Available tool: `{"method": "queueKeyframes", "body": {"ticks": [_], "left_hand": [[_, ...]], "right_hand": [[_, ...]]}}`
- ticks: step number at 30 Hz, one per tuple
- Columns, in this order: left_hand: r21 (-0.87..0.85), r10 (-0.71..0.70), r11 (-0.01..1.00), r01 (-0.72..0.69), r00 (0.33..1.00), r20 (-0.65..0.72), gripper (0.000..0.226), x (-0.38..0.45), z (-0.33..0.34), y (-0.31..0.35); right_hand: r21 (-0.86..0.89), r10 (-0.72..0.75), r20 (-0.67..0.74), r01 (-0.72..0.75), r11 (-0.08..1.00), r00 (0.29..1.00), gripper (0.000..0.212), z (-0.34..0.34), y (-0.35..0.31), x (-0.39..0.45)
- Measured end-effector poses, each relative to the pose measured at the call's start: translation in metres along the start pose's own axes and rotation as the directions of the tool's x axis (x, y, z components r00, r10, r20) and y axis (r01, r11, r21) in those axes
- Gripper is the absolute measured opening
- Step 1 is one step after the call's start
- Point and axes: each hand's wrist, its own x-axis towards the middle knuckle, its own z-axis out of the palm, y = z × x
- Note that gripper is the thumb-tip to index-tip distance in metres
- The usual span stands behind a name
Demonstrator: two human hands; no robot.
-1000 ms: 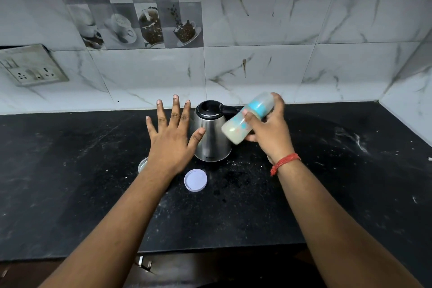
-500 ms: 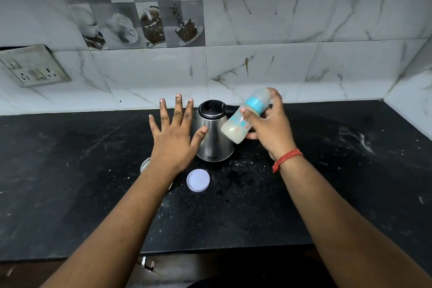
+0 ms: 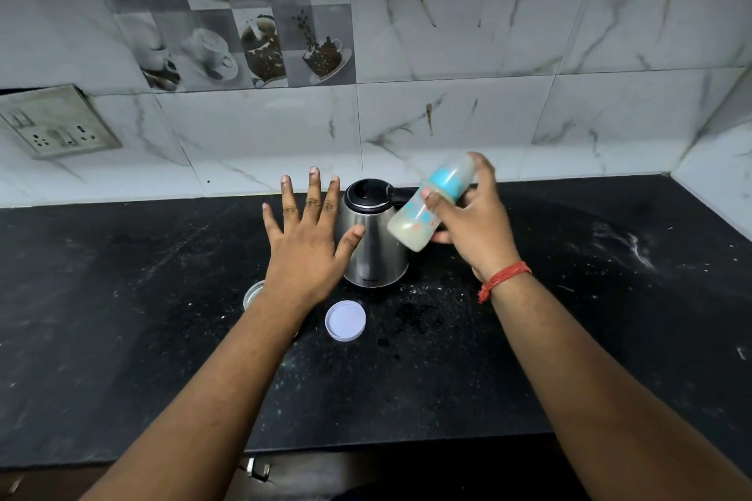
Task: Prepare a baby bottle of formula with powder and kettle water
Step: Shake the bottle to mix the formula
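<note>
Right hand (image 3: 476,232): fingers (image 3: 429,197) and thumb curled round the baby bottle (image 3: 431,201), gripped about mid-body. Bottle held in the air, tilted, capped teat end up and away toward the wall, base down toward the kettle (image 3: 374,236); milky liquid pooled in the lower end. Blur on bottle and hand, consistent with shaking; judged step: mixing powder into water.

Left hand (image 3: 309,240): fingers (image 3: 311,191) straight and spread, palm down, holding nothing; thumb tip just beside or against the kettle's steel wall, contact not resolvable.

For a good mix: firm grip kept round the body, collar checked tight, short wrist strokes, base kept apart from the kettle's rim to avoid a knock; shaking continued until no clumps show through the wall.

Red thread band (image 3: 502,279) on the right wrist. Kettle upright, lid open, handle hidden behind the bottle. Round white lid (image 3: 345,320) lying flat in front of the kettle, apart from it. Rim of a small container (image 3: 253,293) showing beside the left wrist, mostly hidden; contents not visible.

Black stone counter (image 3: 162,338), speckled with spilled powder in front of the kettle and streaked white at far right. Marble-look wall tiles (image 3: 488,53) behind; panel of coffee-cup picture tiles upper left; socket plate (image 3: 57,122) at left.
</note>
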Motion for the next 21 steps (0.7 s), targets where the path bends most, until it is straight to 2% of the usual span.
{"method": "queueKeyframes", "body": {"ticks": [3,4,7,11,14,15,18,19,21], "left_hand": [[0.001,0.002,1.0,-0.002,1.0,-0.001,0.091,0.002,0.002,0.001],[0.001,0.005,1.0,-0.005,1.0,-0.003,0.09,0.003,0.002,0.001],[0.004,0.008,1.0,-0.008,1.0,-0.003,0.091,0.005,0.002,0.0],[-0.003,-0.002,1.0,0.003,1.0,0.001,0.092,0.007,0.003,0.0],[0.004,0.002,1.0,-0.002,1.0,0.004,0.091,0.008,0.003,0.0],[-0.001,0.001,1.0,-0.001,1.0,0.005,0.091,0.009,0.003,-0.001],[-0.003,-0.001,1.0,0.001,1.0,0.007,0.09,0.01,0.004,-0.001],[0.001,0.002,1.0,-0.002,1.0,0.009,0.09,0.01,0.004,-0.001],[0.002,0.007,1.0,-0.007,1.0,0.013,0.09,0.011,0.003,-0.001]], "right_hand": [[0.124,-0.052,-0.228,0.082,0.989,0.972,0.078,-0.004,0.001,0.002],[0.128,-0.054,-0.229,0.085,0.988,0.972,0.078,-0.005,0.001,0.003],[0.001,-0.011,-0.015,0.011,1.0,1.0,0.077,-0.003,0.003,0.005],[0.119,-0.045,-0.204,0.071,0.99,0.978,0.078,-0.007,0.002,0.009],[-0.007,-0.013,-0.01,0.013,1.0,1.0,0.078,-0.005,0.001,0.009],[-0.01,-0.011,-0.011,0.011,1.0,1.0,0.078,-0.005,0.001,0.009],[0.091,-0.072,-0.217,0.093,0.991,0.973,0.077,-0.007,-0.001,0.011],[0.08,-0.078,-0.205,0.096,0.992,0.976,0.076,-0.007,-0.002,0.011],[0.001,-0.042,-0.024,0.042,0.999,0.999,0.075,-0.003,-0.003,0.011]]}}
